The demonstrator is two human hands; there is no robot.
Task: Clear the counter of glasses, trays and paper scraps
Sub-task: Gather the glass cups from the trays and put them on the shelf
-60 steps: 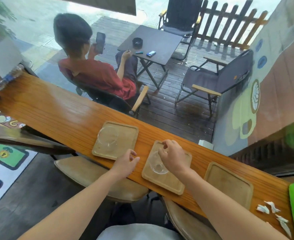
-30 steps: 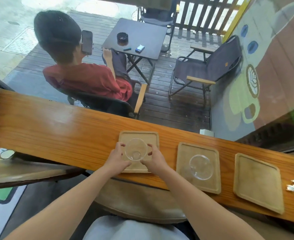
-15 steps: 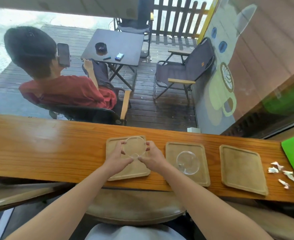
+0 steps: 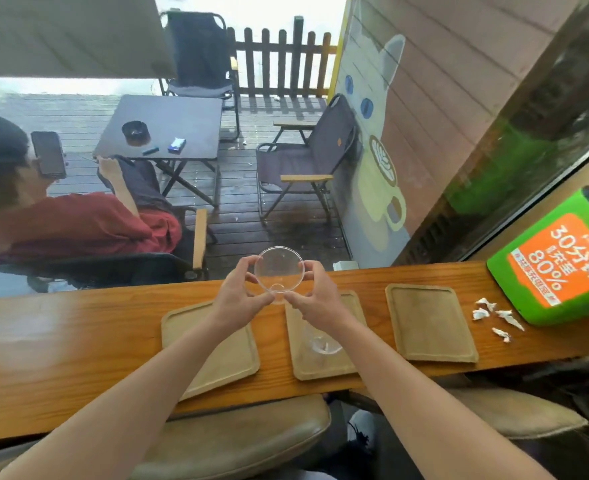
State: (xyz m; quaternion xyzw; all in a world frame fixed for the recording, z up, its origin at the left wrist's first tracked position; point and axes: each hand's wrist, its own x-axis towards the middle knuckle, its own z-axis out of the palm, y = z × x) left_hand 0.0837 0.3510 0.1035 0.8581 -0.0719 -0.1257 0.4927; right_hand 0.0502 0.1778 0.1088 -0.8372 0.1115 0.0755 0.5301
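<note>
A clear glass (image 4: 279,270) hangs in the air above the wooden counter (image 4: 61,344), held between my left hand (image 4: 241,294) and my right hand (image 4: 317,296). Below them lie three wooden trays: the left tray (image 4: 217,351) is bare, the middle tray (image 4: 321,362) carries a second clear glass (image 4: 322,342) partly hidden under my right wrist, and the right tray (image 4: 428,322) is bare. Several white paper scraps (image 4: 494,315) lie on the counter to the right of the trays.
A green box with orange print (image 4: 556,268) stands at the counter's far right. Padded stools (image 4: 237,441) sit under the near edge. Beyond the window a person in a red shirt (image 4: 78,226) sits by a dark table (image 4: 161,128) and folding chairs.
Both hands have lifted the glass off the left tray and carried it up and to the right. The left tray now lies bare.
</note>
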